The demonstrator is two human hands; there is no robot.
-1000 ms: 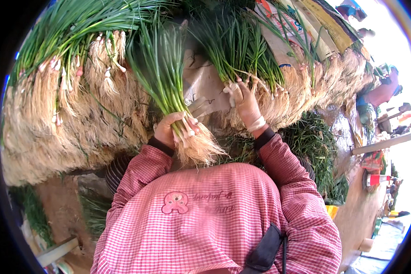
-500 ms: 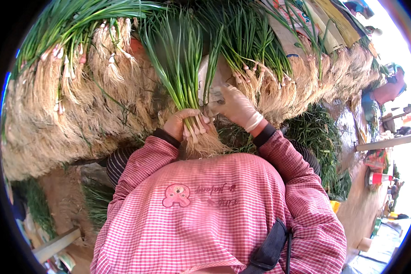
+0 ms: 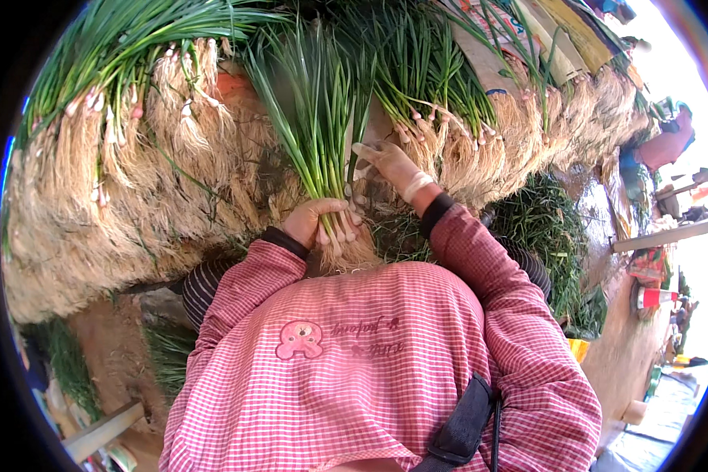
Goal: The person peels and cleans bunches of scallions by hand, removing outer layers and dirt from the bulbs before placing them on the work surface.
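My left hand (image 3: 313, 220) is wrapped round the lower stems of a bunch of green garlic (image 3: 322, 149). Its long flat leaves fan upward, away from me. Below my fingers the pale bulbs and stringy roots (image 3: 352, 253) hang close to my shirt front. My right hand (image 3: 389, 167), in a thin whitish glove, is at the bunch's right side. Its thumb and fingertips close on a single green garlic stalk (image 3: 352, 161) there, just above the bulbs. The fingers' far side is partly hidden.
Ahead lies a long heap of garlic with matted roots (image 3: 236, 165), with more green bunches (image 3: 429, 86) on top. Cut leaves (image 3: 539, 236) are piled at right. Beyond stand a wooden bar (image 3: 665, 236) and a red-and-white cone (image 3: 654, 298). Another bar (image 3: 102, 431) is at lower left.
My right hand has moved slightly left and up, bringing its fingertips to the stalk at the bunch's edge. My left hand keeps its hold, with the bunch a little lower.
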